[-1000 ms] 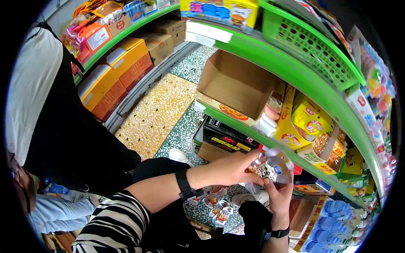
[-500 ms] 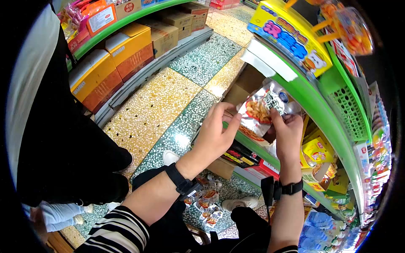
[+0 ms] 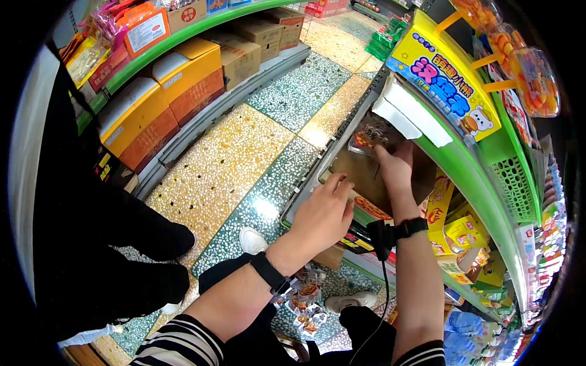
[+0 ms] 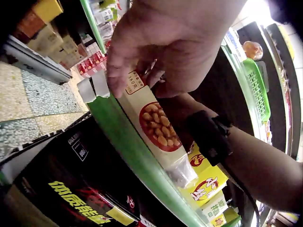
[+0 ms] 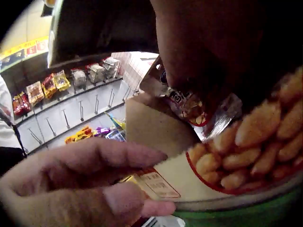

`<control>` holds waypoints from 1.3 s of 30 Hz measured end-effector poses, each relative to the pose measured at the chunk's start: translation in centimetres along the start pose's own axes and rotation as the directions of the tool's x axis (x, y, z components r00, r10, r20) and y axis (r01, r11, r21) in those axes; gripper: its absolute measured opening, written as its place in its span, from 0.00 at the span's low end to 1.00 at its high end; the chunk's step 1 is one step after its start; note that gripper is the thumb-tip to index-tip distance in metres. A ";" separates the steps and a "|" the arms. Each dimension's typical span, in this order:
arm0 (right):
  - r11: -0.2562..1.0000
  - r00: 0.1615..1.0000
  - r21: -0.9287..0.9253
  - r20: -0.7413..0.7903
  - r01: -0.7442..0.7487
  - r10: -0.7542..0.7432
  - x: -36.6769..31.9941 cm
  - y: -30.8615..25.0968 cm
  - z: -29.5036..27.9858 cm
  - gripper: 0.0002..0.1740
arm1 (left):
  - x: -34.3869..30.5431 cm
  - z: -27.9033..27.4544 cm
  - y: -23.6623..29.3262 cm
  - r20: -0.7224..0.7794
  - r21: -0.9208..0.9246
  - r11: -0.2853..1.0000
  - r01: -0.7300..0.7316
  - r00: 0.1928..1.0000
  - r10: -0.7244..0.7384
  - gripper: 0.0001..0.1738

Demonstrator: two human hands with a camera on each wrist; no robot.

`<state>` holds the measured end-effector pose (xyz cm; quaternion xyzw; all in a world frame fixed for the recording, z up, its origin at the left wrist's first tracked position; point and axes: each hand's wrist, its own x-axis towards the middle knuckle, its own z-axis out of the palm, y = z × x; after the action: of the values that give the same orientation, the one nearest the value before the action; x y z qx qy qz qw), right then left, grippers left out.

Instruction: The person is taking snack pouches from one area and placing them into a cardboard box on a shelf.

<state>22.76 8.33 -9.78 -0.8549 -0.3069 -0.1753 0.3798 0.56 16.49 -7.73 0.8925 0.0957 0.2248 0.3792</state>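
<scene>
A cardboard box (image 3: 381,180) with nuts printed on its front panel (image 4: 161,127) sits on the green-edged shelf. Inside it my right hand (image 3: 397,168) holds a shiny printed snack packet (image 3: 364,140), pinched near its edge. From the right wrist, the packet (image 5: 191,109) shows under the fingers, behind the box's front panel. My left hand (image 3: 323,207) is at the near left corner of the box. Its fingers (image 4: 116,78) bend over the rim and grip the panel, seen close up in the left wrist view.
Several similar packets (image 3: 308,305) lie on the floor by my shoe (image 3: 351,301). Above the box are a yellow carton (image 3: 445,85) and a green basket (image 3: 516,183). A black carton (image 4: 71,179) stands below the shelf. Another person's dark-trousered leg (image 3: 143,226) is at left.
The right hand has carried the snack packet from in front of the shelf down into the box. My left hand has let go of the packet and moved to the box's rim.
</scene>
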 end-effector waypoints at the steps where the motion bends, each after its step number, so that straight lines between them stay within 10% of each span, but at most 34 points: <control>1: 0.995 0.998 -0.076 -0.028 -0.060 0.058 -0.4 -1.1 -0.3 0.38 | 0.0 0.0 0.1 -0.002 0.011 1.000 -0.003 1.000 0.003 0.20; 10: 0.933 0.918 -0.006 0.174 -0.361 0.357 -0.4 -2.9 -1.1 0.46 | 0.1 0.0 0.7 -0.018 -0.033 0.999 0.002 1.000 -0.003 0.20; 22: 0.956 0.941 0.071 0.213 -0.283 0.263 -2.7 -5.1 -5.1 0.43 | 0.3 0.8 0.6 -0.028 -0.006 1.000 -0.007 1.000 0.007 0.17; 26: 0.905 0.989 0.415 -0.074 -0.088 0.130 -6.8 -5.3 -7.1 0.21 | 0.3 1.1 0.4 -0.044 -0.007 1.000 -0.029 0.999 0.029 0.17; 29: 0.686 0.911 0.650 0.025 -0.327 0.411 -11.3 -11.1 -17.9 0.07 | 0.2 1.1 0.3 -0.059 0.003 0.999 -0.047 0.997 0.047 0.18; 30: 0.756 0.915 0.609 -0.119 -0.240 0.386 -14.4 -8.3 -21.2 0.08 | 0.3 1.2 0.3 -0.061 0.002 0.999 -0.052 0.997 0.052 0.18; 31: 0.270 0.952 0.963 -0.069 -0.015 0.300 -16.4 -7.9 -25.7 0.09 | 0.4 1.3 0.1 -0.066 0.004 0.999 -0.054 0.996 0.054 0.18; 34: 0.448 0.830 0.745 -0.558 0.494 0.012 -19.5 -9.2 -34.3 0.08 | 0.0 1.6 0.0 -0.084 0.005 0.997 -0.075 0.994 0.075 0.17; 39: 0.587 0.729 0.598 -0.684 0.545 0.020 -20.6 -11.4 -37.4 0.05 | -0.2 1.7 -0.1 -0.093 0.026 0.997 -0.072 0.993 0.074 0.18</control>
<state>-2.71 -22.09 9.74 -0.4381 -0.3382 -0.3585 0.7518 1.23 15.41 -8.90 0.8880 0.0831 0.2792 0.3559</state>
